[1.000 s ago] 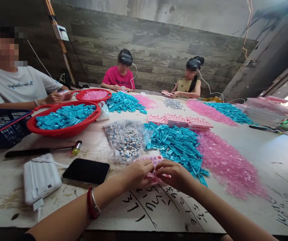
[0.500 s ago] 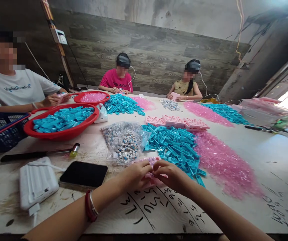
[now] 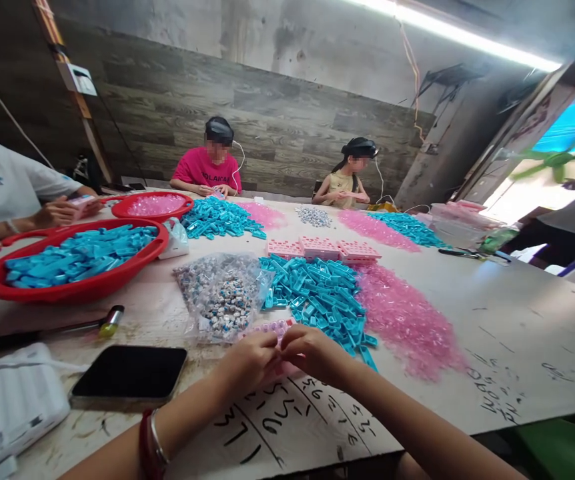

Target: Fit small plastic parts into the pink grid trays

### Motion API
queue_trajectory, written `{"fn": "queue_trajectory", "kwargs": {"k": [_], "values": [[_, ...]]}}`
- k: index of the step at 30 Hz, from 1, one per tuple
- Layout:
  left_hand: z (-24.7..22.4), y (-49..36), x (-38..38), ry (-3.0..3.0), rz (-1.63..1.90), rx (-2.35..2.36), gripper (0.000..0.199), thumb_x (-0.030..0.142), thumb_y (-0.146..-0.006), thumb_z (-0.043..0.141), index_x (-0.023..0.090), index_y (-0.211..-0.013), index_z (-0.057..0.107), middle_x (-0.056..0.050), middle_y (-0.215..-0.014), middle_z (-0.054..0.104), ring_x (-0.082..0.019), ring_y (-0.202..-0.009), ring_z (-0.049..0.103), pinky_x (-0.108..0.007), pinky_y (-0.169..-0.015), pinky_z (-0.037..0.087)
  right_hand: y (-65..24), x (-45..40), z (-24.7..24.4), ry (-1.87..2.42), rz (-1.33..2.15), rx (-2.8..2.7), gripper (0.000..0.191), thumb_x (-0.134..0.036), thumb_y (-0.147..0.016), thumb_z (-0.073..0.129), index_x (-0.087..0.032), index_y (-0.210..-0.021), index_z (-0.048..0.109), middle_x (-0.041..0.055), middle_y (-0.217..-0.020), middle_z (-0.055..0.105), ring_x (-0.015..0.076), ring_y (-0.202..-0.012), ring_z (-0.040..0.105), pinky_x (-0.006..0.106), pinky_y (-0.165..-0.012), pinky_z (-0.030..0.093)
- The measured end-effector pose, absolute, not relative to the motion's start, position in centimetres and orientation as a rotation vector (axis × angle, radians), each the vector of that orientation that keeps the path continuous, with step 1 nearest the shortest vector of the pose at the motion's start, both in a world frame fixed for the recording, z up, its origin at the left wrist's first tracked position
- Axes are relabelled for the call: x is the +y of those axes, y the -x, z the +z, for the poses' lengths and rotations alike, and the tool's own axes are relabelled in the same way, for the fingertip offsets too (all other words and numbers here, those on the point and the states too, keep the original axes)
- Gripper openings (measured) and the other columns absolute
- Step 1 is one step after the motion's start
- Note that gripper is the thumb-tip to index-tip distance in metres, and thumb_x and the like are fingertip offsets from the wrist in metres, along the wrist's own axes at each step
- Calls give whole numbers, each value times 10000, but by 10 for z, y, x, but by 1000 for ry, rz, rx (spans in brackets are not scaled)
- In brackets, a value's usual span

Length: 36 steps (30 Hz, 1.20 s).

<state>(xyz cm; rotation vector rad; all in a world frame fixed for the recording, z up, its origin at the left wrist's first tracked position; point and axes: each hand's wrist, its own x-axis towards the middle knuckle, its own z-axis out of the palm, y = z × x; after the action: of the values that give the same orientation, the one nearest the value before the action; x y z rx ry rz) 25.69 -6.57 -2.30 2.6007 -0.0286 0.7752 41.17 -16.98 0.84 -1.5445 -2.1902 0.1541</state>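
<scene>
On the table in front of me lies a pink plastic block (image 3: pixel 270 326) with rows of holes, partly covered by my hands. My left hand (image 3: pixel 253 360) is over its near left part, fingers curled and pinched together. From the right, my right hand (image 3: pixel 311 348) meets it with bent fingertips pressed down at the same spot. Whatever small piece is between the fingers is hidden. Just behind the block rest a clear bag of small white and blue pieces (image 3: pixel 225 300) and a heap of blue plastic parts (image 3: pixel 317 293).
Three pink blocks (image 3: pixel 320 248) stand behind the blue heap, and clear pink pieces (image 3: pixel 407 320) spread to its right. At left are a red basin (image 3: pixel 67 291), a hammer (image 3: pixel 110 321), a phone (image 3: pixel 130 373) and a white power bank (image 3: pixel 15 407). Several co-workers sit around the table.
My view has swung to the right, bringing in a ceiling light and a person at the right edge. Both hands stay close together on the pink block.
</scene>
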Motion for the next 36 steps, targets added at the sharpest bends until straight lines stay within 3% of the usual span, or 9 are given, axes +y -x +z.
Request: {"fn": "queue_trajectory", "kwargs": {"k": [6, 12, 21, 27, 30, 32, 34, 36], "values": [[-32, -261, -63, -2555, 694, -88, 264, 261, -915, 455, 139, -742, 614, -49, -804, 601, -135, -716, 546, -251, -651, 453, -412, -167, 7, 1477, 219, -2142, 202, -82, -819, 607, -181, -656, 674, 20, -738, 649, 130, -725, 585, 274, -741, 437], [-32, -259, -65, -2557, 561, 22, 263, 203, -923, 390, 150, -790, 610, -43, -802, 607, -139, -711, 539, -256, -653, 454, -409, -160, 12, 1592, 263, -2190, 225, -15, -746, 608, -160, -576, 631, 5, -650, 590, 106, -633, 518, 223, -595, 369], [-23, -256, -70, -2401, 453, 133, 261, 148, -938, 336, 145, -930, 596, -36, -890, 656, -119, -745, 577, -224, -682, 456, -404, -149, 21, 1779, 291, -2201, 202, -14, -670, 650, -132, -509, 617, 11, -563, 559, 95, -538, 447, 230, -513, 289], [-20, -252, -65, -2715, 533, 61, 281, 191, -933, 371, 143, -819, 623, -48, -839, 621, -131, -703, 556, -247, -662, 465, -409, -156, 19, 1642, 315, -2125, 209, 14, -666, 632, -166, -573, 685, 12, -624, 641, 112, -593, 562, 211, -576, 391], [-11, -248, -66, -2761, 604, 51, 232, 214, -907, 458, 152, -769, 635, -43, -849, 603, -139, -731, 554, -260, -688, 469, -415, -164, 21, 1549, 388, -1984, 198, -20, -696, 620, -185, -710, 730, 27, -749, 699, 132, -697, 621, 219, -659, 446], [-8, -247, -68, -2763, 622, 71, 193, 202, -885, 502, 150, -755, 634, -39, -839, 594, -140, -736, 553, -258, -685, 472, -418, -167, 23, 1612, 456, -1843, 161, -63, -707, 625, -179, -737, 731, 30, -758, 705, 136, -687, 622, 220, -631, 444], [-9, -248, -69, -2768, 622, 101, 193, 185, -878, 514, 148, -730, 632, -34, -817, 589, -138, -722, 552, -253, -671, 474, -421, -165, 24, 1763, 535, -1701, 66, -134, -709, 654, -156, -688, 712, 20, -670, 680, 128, -605, 593, 209, -547, 405], [-12, -250, -68, -2767, 609, 103, 197, 175, -881, 507, 149, -740, 641, -36, -828, 593, -134, -725, 557, -251, -679, 478, -423, -160, 25, 1893, 695, -1594, 106, -205, -688, 692, -140, -609, 668, -5, -549, 617, 113, -521, 544, 203, -478, 347]]}}
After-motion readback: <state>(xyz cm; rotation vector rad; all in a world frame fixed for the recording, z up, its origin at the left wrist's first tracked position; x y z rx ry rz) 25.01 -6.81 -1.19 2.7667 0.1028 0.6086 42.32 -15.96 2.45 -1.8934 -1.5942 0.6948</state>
